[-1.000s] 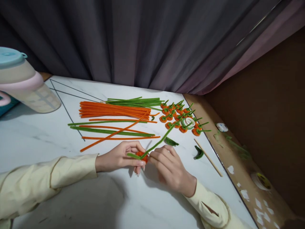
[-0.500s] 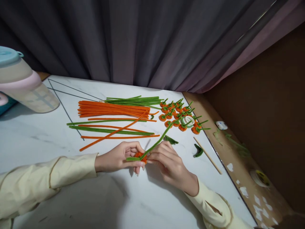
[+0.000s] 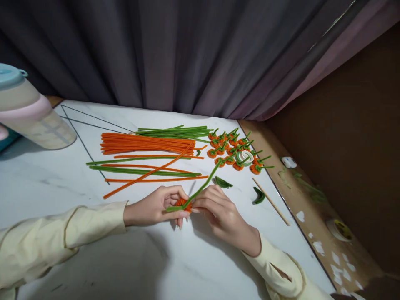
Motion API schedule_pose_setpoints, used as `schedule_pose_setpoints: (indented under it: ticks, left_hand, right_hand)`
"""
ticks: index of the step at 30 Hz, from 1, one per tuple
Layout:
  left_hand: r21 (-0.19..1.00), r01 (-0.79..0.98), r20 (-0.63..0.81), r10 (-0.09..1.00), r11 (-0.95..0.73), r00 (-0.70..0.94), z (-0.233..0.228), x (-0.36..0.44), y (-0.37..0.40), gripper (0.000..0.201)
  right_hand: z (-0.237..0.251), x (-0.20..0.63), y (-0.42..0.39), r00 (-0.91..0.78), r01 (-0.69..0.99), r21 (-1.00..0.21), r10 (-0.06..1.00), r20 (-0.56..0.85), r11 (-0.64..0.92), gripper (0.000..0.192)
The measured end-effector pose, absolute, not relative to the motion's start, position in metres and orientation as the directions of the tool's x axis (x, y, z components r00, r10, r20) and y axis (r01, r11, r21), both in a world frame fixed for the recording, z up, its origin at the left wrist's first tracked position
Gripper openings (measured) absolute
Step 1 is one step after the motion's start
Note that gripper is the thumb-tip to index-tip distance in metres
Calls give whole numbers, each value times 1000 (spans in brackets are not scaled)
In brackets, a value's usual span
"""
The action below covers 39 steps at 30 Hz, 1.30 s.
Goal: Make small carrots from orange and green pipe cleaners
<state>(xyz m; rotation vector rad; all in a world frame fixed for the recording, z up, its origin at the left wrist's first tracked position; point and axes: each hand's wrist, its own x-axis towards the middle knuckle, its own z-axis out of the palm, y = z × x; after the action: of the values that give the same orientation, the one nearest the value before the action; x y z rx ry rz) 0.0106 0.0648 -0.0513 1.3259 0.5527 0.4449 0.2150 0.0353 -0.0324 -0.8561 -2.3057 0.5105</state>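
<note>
Near the front edge of the white table [image 3: 46, 183], the left hand [image 3: 153, 207] pinches a small orange coil [image 3: 184, 204] with a green pipe cleaner [image 3: 203, 186] running through it, just as it did a second ago. The right hand [image 3: 218, 212] grips the green stem right beside the coil; its fingers have crept a little closer, so the wrapping looks tighter. Loose orange stems [image 3: 146, 143] and finished pieces [image 3: 234, 150] lie beyond.

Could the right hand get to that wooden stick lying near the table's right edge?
Probably yes: the wooden stick lies on bare table beyond the right hand, nothing between, though that hand is pinching a green pipe cleaner.
</note>
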Motion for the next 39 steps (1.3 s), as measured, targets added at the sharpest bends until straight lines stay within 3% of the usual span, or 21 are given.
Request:
schedule_pose_setpoints:
  ticks: [6, 17, 22, 27, 30, 35, 39]
  left_hand:
    - [980, 44, -154, 592, 196, 791, -51, 13, 67, 16]
    - [986, 76, -153, 618, 149, 771, -51, 12, 64, 18]
    - [987, 26, -119, 623, 157, 773, -52, 12, 65, 15]
    - [983, -15, -106, 633, 183, 766, -56, 11, 66, 17]
    - [979, -29, -109, 633, 204, 767, -57, 12, 64, 18]
    - [972, -32, -132, 656, 231, 743, -58, 13, 62, 21]
    - [973, -20, -142, 668, 229, 731, -57, 14, 64, 24]
  right_hand:
    - [-35, 216, 37, -610, 442, -512, 665, 430, 737, 16]
    - [-37, 212, 34, -536, 475, -616, 762, 364, 628, 13]
    - [-36, 213, 34, -381, 458, -778, 886, 265, 430, 8]
    - [-34, 212, 35, -357, 379, -905, 933, 49, 192, 13]
    - [-34, 209, 36, -351, 334, -938, 936, -37, 88, 16]
    - [-37, 206, 33, -317, 320, -943, 948, -20, 87, 22]
    - [-40, 207, 35, -307, 251, -968, 947, -96, -16, 28]
